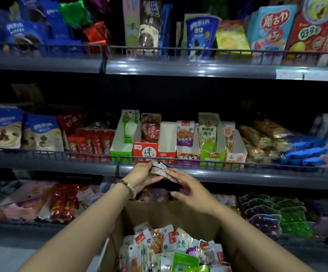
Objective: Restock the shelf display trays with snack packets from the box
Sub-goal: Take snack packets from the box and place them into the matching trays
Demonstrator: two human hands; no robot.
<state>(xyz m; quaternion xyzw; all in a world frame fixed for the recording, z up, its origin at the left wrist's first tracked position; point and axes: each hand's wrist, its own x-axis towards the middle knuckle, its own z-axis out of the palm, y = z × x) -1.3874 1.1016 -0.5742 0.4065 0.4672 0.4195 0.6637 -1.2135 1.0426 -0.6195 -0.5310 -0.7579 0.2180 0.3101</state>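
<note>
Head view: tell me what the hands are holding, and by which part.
A small stack of reddish snack packets: the left hand grips its left end, while the right hand lays straight fingers on its right side.

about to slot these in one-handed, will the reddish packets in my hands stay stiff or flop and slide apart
Probably floppy: the reddish packets are thin, flat film pouches. Their glossy wrap looks slippery, so the stack may fan apart; the left hand grips it and the right hand rests on top. Likely light, being small and thin.
</note>
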